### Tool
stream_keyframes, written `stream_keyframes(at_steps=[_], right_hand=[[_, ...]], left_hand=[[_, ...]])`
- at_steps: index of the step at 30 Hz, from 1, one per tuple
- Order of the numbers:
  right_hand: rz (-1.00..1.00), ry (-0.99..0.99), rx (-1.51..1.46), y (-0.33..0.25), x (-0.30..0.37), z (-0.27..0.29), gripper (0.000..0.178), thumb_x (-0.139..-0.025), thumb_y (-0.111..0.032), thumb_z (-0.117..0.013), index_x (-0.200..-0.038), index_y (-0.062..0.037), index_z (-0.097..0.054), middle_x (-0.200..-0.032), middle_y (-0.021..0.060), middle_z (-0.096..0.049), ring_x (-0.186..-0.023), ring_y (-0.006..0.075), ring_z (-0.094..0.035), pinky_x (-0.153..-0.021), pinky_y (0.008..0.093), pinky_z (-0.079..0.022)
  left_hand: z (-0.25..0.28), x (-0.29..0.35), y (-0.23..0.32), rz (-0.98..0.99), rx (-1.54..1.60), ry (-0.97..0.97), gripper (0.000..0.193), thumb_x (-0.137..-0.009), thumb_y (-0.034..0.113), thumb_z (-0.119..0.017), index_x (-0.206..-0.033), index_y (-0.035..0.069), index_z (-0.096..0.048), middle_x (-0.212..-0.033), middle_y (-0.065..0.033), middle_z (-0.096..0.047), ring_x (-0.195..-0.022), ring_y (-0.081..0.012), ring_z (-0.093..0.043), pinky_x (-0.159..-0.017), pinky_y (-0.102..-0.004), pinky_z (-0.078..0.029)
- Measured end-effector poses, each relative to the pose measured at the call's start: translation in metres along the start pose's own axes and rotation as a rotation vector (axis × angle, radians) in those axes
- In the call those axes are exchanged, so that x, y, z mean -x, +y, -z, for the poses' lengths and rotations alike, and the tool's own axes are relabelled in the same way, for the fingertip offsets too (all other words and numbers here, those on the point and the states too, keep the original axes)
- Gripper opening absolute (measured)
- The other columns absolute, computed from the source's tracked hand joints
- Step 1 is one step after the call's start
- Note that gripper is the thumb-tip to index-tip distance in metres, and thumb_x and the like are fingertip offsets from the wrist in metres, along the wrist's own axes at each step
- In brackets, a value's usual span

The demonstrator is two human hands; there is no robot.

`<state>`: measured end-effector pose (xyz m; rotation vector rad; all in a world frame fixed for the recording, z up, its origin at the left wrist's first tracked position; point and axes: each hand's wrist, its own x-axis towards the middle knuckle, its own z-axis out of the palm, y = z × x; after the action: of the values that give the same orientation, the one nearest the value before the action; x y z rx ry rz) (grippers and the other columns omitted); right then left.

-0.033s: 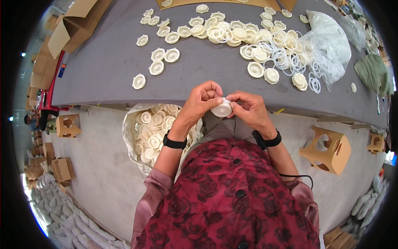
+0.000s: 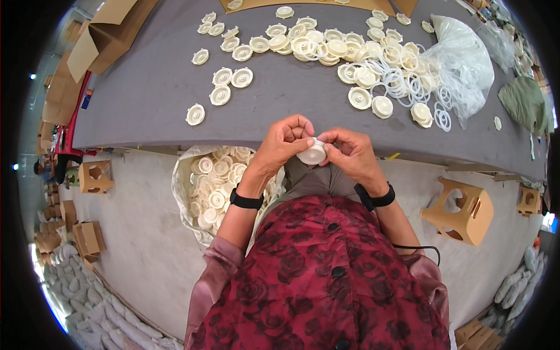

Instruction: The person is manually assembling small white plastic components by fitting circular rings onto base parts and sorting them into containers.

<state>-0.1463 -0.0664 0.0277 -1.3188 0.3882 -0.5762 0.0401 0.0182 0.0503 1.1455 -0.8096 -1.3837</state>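
Just off the table's near edge, above my lap, a round cream plastic cap (image 2: 312, 155) is held between my two hands. My left hand (image 2: 280, 144) pinches its left side, thumb laid over the upper rim. Fingers and thumb of my right hand (image 2: 354, 156) close on the right side. Whether a ring sits on the cap is too small to tell. Beyond my hands, many similar caps (image 2: 335, 49) lie in a loose heap on the grey table (image 2: 149, 108). Translucent rings (image 2: 396, 86) are tangled at the heap's right end.
A crumpled clear plastic bag (image 2: 464, 67) rests beside the rings. Below the table, left of my legs, stands a white sack (image 2: 182, 201) full of caps. One tan stool (image 2: 477, 214) is at the right, another stool (image 2: 95, 177) at the left. An open cardboard box (image 2: 111, 44) occupies the far left.
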Motion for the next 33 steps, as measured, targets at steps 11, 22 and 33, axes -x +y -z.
stream_keyframes(at_steps=[11, 22, 33], right_hand=[[0.011, 0.008, 0.316, -0.008, -0.003, -0.007, 0.024, -0.091, 0.002, -0.055, -0.114, -0.0011, -0.051, -0.086, 0.0063, -0.062, -0.071, 0.0085, -0.056, -0.064, 0.0253, -0.048], [-0.062, 0.094, -0.029, -0.008, -0.002, -0.002, 0.013, -0.096, -0.003, -0.056, -0.107, -0.0035, -0.051, -0.093, 0.0038, -0.062, -0.074, 0.0059, -0.057, -0.061, 0.0208, -0.048], [-0.045, 0.342, -0.599, 0.028, -0.006, -0.002, 0.012, -0.096, -0.004, -0.059, -0.106, -0.0047, -0.052, -0.092, 0.0056, -0.063, -0.073, 0.0114, -0.061, -0.062, 0.0249, -0.052]], left_hand=[[0.0, -0.008, 0.019, -0.093, -0.733, -0.105, 0.017, -0.078, 0.004, -0.063, -0.091, 0.004, -0.052, -0.072, 0.0038, -0.05, -0.067, -0.0038, -0.044, -0.058, -0.0226, -0.038], [0.018, -0.003, -0.003, 0.037, 0.032, -0.207, 0.036, -0.08, -0.003, -0.063, -0.113, 0.006, -0.049, -0.093, -0.0016, -0.062, -0.084, -0.0063, -0.059, -0.074, -0.0198, -0.045], [-0.005, -0.016, -0.032, -0.113, 0.318, 0.023, 0.051, -0.082, -0.01, -0.061, -0.128, 0.002, -0.044, -0.107, -0.0099, -0.066, -0.099, -0.014, -0.064, -0.088, -0.0259, -0.051]])
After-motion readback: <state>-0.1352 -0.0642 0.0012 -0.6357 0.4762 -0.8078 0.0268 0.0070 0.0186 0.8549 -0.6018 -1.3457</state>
